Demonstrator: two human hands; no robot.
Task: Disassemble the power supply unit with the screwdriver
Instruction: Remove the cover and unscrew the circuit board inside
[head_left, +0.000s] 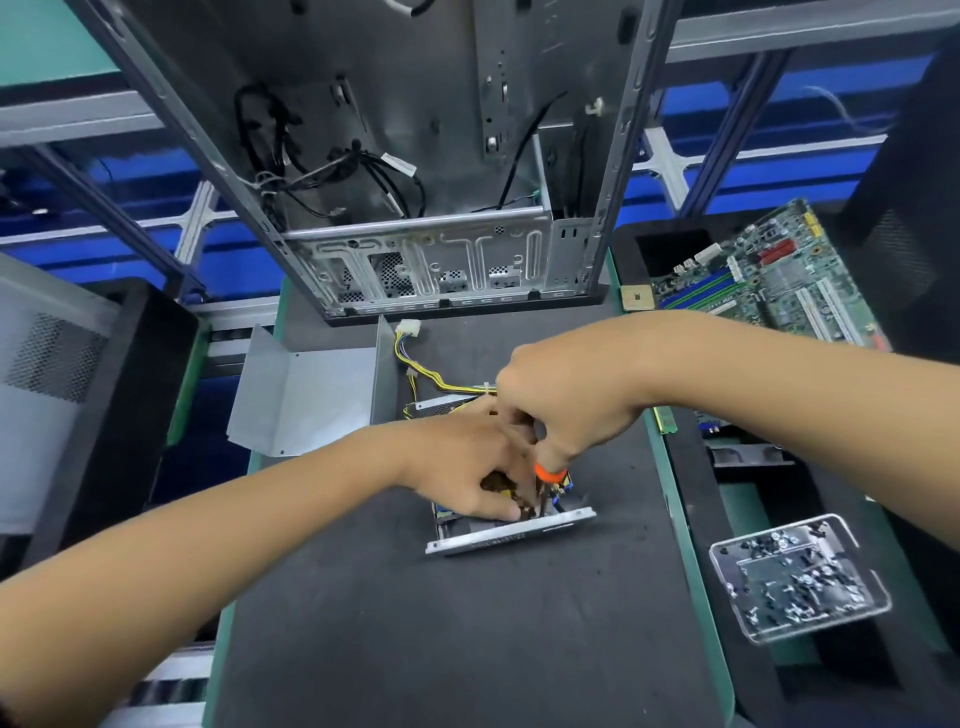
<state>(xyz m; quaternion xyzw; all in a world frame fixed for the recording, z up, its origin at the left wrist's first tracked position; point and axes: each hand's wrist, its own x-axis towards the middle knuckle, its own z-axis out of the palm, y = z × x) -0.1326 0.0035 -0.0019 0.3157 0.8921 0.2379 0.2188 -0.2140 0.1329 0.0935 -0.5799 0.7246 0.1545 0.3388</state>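
The opened power supply (511, 527) lies flat on the dark mat of the bench (467, 649), near the middle, its metal front edge facing the near side. Both hands meet over its exposed insides. The left hand (467, 467) reaches in from the near left, its fingers curled down onto the parts inside, the grip pinching something too hidden to name. The right hand (566, 400) comes in from the right, its grip clenched round the screwdriver (549, 473), whose orange collar shows just below the fist; the tip is hidden among the parts. A bundle of yellow and black wires (441, 382) runs from the power supply toward the far left, ending in a white plug. Just beside it on the left lies the bent grey metal cover (311, 395). Beyond stands the open computer case (415, 208). At the far right lies a green circuit board (769, 280), and at the near right a clear tray (800, 577) of screws.
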